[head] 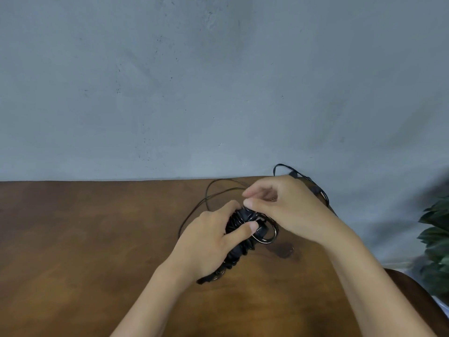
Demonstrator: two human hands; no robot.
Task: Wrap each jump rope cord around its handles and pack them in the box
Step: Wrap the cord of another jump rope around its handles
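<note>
Left hand: left hand (213, 242) comes in from the bottom edge, its fingers and thumb curled round the black handles (239, 249), thumb pressed across the top of the bundle.
Handles: lying just above the brown table (85, 239), tilted from lower left to upper right, with black cord wound in many turns along their length (the lower tip sticks out below the left palm).
Right hand: right hand (284, 205) sits just above and right of the bundle, thumb and forefinger pinching the cord (218, 190) at the upper end of the handles.
Loose cord: a thin black length loops away across the table toward the far edge, then back to the bundle; a small loop hangs at the bundle's right side.
Second rope: another black cord (315, 188) shows behind the right hand, near the table's far right corner.
Wall: grey wall (194, 81) behind the table.
Plant: dark green leaves (437, 239) at the right edge.
</note>
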